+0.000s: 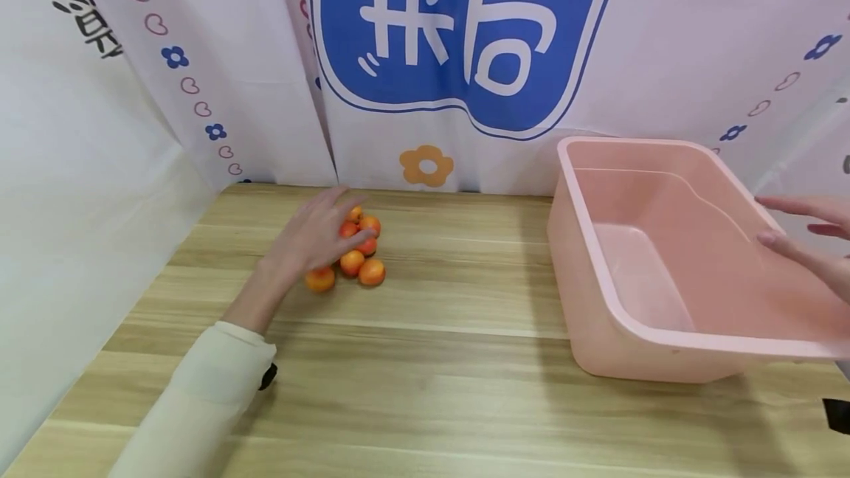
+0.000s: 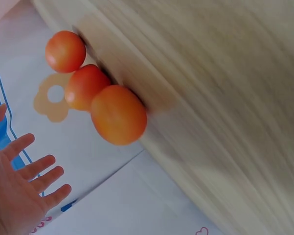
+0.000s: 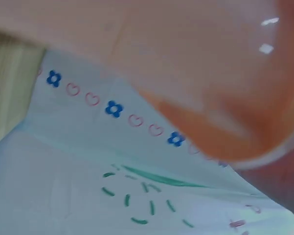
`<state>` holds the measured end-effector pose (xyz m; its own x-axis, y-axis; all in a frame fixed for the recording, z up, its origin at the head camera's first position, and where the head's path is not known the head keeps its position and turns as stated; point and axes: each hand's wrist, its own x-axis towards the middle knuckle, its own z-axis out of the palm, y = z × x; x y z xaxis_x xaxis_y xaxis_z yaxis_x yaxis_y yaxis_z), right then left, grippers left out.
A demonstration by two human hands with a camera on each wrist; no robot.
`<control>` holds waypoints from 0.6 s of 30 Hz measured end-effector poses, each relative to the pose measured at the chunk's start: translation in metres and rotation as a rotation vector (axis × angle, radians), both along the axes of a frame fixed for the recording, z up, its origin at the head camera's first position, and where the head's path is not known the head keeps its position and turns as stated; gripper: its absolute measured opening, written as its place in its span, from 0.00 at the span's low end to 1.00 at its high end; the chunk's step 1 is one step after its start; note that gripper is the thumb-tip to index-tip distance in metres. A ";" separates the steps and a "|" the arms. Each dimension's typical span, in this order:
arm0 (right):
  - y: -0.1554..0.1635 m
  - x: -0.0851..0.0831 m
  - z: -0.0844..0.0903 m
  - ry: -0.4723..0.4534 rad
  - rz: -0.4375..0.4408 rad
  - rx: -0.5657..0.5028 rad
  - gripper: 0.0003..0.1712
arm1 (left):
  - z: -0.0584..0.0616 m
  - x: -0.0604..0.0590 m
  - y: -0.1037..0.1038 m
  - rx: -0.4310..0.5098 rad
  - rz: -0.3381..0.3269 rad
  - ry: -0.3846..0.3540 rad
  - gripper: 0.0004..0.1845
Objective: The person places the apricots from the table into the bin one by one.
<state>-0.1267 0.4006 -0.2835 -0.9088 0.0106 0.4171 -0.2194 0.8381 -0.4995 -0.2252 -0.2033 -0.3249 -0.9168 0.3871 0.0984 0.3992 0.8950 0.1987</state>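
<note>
A cluster of several small orange-red fruits (image 1: 361,257) lies on the wooden table (image 1: 432,375) near its back edge. My left hand (image 1: 315,236) reaches over the cluster's left side with straight, spread fingers and holds nothing; whether it touches the fruits I cannot tell. The left wrist view shows three fruits (image 2: 118,114) in a row and the spread fingers (image 2: 36,169) apart from them. My right hand (image 1: 806,242) is at the far right with straight fingers, over the right rim of an empty pink plastic tub (image 1: 664,198). The right wrist view shows only the blurred tub (image 3: 195,63).
A white printed cloth backdrop (image 1: 432,57) with a blue logo closes off the back and both sides of the table. The tub stands on the table's right half. Bare wood lies between the fruits and the tub and along the front.
</note>
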 end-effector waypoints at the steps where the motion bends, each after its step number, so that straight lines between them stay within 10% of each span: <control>1: 0.008 -0.003 -0.003 -0.038 -0.011 -0.023 0.31 | 0.000 -0.001 -0.001 0.001 0.005 -0.003 0.36; 18: 0.044 -0.040 -0.005 -0.350 0.233 -0.521 0.36 | -0.003 -0.021 -0.010 -0.008 0.016 -0.025 0.33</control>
<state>-0.1670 0.4447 -0.2889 -0.9925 -0.0825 0.0906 -0.1170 0.4184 -0.9007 -0.2463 -0.2133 -0.3279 -0.9250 0.3729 0.0725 0.3798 0.9029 0.2015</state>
